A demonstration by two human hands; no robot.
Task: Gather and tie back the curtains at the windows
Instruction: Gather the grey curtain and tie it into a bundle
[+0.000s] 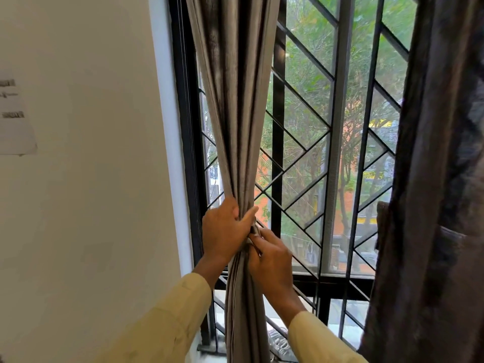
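While L hand (225, 231) clamps gathered curtain (235, 113) to keep pleats bunched | R hand (272, 260) pinches tie (253, 231) for fastening | at window (337, 100) left edge

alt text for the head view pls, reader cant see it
The left hand grips a gathered grey curtain at a barred window while the right hand pinches a narrow tie against the folds. A darker curtain hangs at the right.

Only unreadable blurred print on wall sheet (15, 132)
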